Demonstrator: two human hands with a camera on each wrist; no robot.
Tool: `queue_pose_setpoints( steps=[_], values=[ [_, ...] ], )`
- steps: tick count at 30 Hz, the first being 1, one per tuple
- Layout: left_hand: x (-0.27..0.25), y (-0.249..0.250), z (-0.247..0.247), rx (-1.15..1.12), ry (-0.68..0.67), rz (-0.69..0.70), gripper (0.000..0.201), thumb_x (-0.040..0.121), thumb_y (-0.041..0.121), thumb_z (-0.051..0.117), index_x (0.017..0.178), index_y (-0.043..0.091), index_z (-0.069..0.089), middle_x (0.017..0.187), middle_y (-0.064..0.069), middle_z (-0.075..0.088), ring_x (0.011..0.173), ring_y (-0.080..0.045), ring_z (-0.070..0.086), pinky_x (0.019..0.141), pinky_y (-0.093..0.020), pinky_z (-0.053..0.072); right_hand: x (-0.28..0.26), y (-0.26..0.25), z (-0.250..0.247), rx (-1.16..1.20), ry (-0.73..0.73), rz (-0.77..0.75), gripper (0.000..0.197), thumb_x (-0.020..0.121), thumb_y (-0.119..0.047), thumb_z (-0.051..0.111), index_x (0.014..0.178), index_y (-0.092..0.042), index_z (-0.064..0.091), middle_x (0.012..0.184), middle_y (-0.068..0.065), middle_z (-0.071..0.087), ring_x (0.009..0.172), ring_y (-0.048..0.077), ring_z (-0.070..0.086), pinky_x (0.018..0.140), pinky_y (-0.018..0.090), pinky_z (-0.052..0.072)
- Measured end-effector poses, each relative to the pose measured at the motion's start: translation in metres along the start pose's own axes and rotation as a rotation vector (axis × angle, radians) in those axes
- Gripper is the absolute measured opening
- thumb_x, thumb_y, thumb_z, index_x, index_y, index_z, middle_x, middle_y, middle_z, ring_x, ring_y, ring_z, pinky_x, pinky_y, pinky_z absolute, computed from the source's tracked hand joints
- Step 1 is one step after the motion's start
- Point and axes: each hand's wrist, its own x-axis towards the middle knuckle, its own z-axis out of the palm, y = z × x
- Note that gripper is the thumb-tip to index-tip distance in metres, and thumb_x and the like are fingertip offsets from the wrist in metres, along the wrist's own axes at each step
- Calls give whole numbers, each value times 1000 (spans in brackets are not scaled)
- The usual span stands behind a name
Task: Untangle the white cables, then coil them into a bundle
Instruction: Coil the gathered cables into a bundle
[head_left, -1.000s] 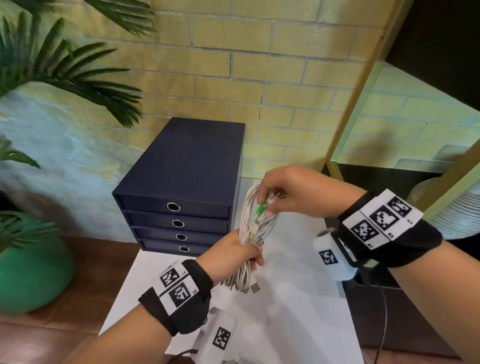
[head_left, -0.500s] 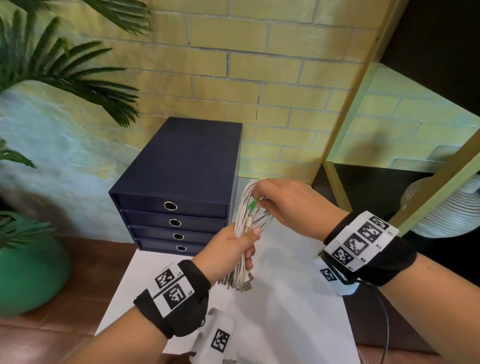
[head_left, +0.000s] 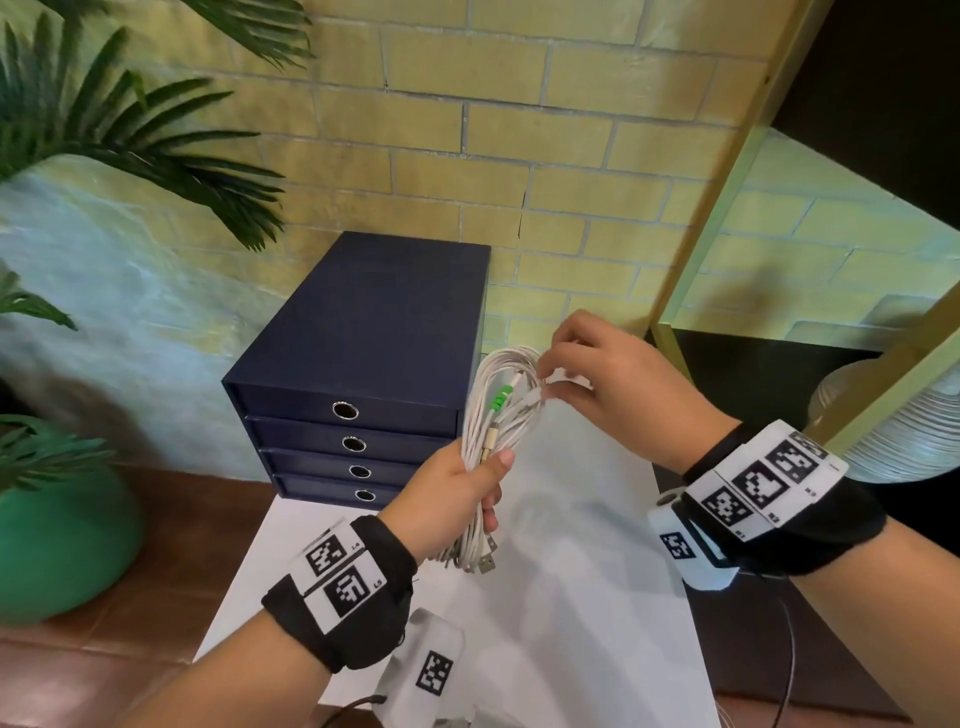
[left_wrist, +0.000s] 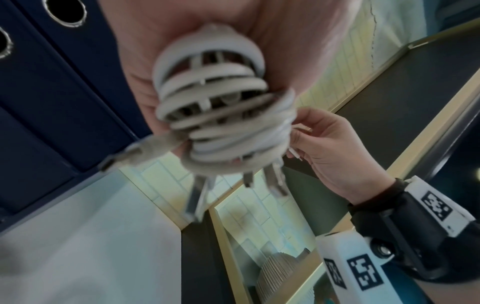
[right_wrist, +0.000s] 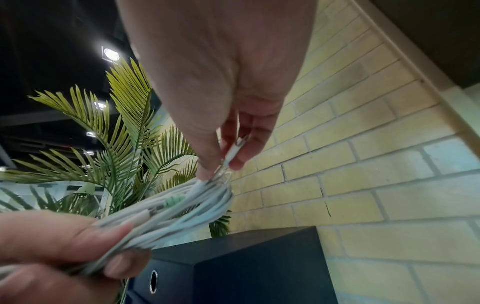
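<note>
A coiled bundle of white cables (head_left: 493, 415) stands upright above the white table (head_left: 571, 597). My left hand (head_left: 457, 493) grips the bundle at its middle, and USB plugs (head_left: 485, 564) hang out below the fist. A green connector (head_left: 500, 399) shows among the loops. My right hand (head_left: 587, 379) pinches a white cable end (right_wrist: 233, 152) at the top of the coil. From the left wrist the loops (left_wrist: 221, 107) fill the palm. In the right wrist view the strands (right_wrist: 182, 209) run from thumb and finger down to the left fingers (right_wrist: 64, 242).
A dark blue drawer box (head_left: 363, 374) stands on the table just left of the bundle, against the yellow brick wall. A wooden-framed shelf (head_left: 701, 234) with stacked white plates (head_left: 893, 431) is on the right. A green pot (head_left: 57, 545) with palm fronds sits on the floor at left.
My right hand has shifted from covering the top of the coil to pinching a cable end at its upper right. The left hand keeps its grip, and the bundle stays upright.
</note>
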Motion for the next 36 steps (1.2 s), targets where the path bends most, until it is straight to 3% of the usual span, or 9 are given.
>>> queue_pose_setpoints(
  steps=[3, 6, 11, 14, 17, 21, 27, 31, 36],
  values=[
    [-1, -1, 3, 27, -17, 10, 23, 97, 29, 48, 77, 19, 47, 54, 5, 47, 46, -12, 53, 54, -24, 46, 0, 1, 1, 12, -12, 40, 8, 83, -17, 68, 89, -12, 65, 85, 3, 60, 74, 21, 57, 65, 41, 51],
    [-1, -3, 7, 79, -66, 21, 21, 96, 32, 49, 80, 18, 47, 57, 4, 48, 47, -12, 54, 54, -25, 46, 1, -6, 5, 37, 49, 17, 5, 82, -10, 67, 85, -8, 64, 82, 5, 61, 72, 22, 57, 64, 39, 50],
    [-1, -5, 12, 69, -58, 5, 21, 95, 36, 50, 84, 18, 47, 59, 4, 49, 49, -14, 54, 54, -31, 48, 2, -15, 16, -22, -2, 25, 1, 85, -9, 61, 83, -8, 61, 81, 7, 60, 71, 26, 56, 61, 40, 49],
    [1, -5, 9, 53, -8, -7, 20, 95, 34, 50, 84, 18, 48, 59, 3, 49, 48, -14, 54, 56, -30, 47, -2, -19, 18, 0, 3, 75, 11, 86, -11, 60, 93, -13, 68, 88, 3, 68, 82, 23, 61, 72, 34, 51],
    [4, -5, 2, 36, 34, -12, 20, 96, 32, 49, 85, 15, 50, 58, 2, 47, 47, -13, 53, 61, -30, 45, -9, -24, 15, 224, -67, 207, 33, 89, -6, 52, 116, -21, 66, 112, 0, 69, 102, 15, 62, 91, 24, 48],
    [8, -5, -3, 19, 60, -15, 21, 97, 29, 49, 79, 17, 48, 56, 3, 47, 46, -14, 53, 62, -31, 45, -11, -21, 14, 373, -98, 179, 41, 87, 4, 52, 119, -20, 63, 116, -2, 67, 105, 9, 63, 92, 21, 49],
    [7, -1, 2, 38, 7, -11, 14, 96, 31, 49, 91, 18, 52, 58, 2, 47, 47, -14, 53, 52, -25, 45, -7, -6, 17, 116, -126, -104, 13, 82, -6, 67, 93, -12, 70, 96, 1, 69, 90, 18, 65, 77, 33, 54],
    [6, -1, 4, 32, -6, -21, 15, 96, 30, 50, 85, 20, 49, 59, 1, 48, 46, -13, 53, 51, -26, 46, -6, -3, 18, -119, -176, -242, 6, 84, -17, 65, 88, -15, 69, 93, 0, 67, 87, 22, 60, 71, 34, 52],
    [2, 0, 3, 104, -60, 10, 17, 96, 31, 50, 86, 17, 48, 60, 2, 48, 47, -12, 53, 52, -25, 47, -5, 2, 20, -320, -70, -157, 17, 87, -23, 46, 90, -15, 61, 99, 5, 59, 93, 27, 53, 67, 38, 47]
  ],
)
